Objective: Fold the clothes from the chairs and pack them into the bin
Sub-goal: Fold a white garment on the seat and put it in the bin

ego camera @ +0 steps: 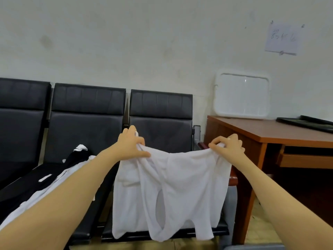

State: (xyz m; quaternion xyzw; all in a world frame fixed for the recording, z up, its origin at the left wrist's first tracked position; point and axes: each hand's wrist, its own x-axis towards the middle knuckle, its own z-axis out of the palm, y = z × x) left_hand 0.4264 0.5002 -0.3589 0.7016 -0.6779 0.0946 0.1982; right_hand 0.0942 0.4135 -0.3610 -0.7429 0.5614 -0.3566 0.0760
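A white sleeveless top (182, 192) hangs in the air in front of the right-hand black chair (162, 127). My left hand (130, 144) pinches its left shoulder and my right hand (228, 144) pinches its right shoulder, holding it spread out. Its hem hangs down to the seat's front edge. On the middle chair (86, 123) lies a pile of black and white clothes (59, 170), partly hidden behind my left forearm.
A row of three black padded chairs stands against the wall. To the right is a brown wooden desk (281, 134) with a white bin lid (241, 96) leaning on the wall and a dark flat object (310, 122). A grey edge (252, 247) shows at the bottom right.
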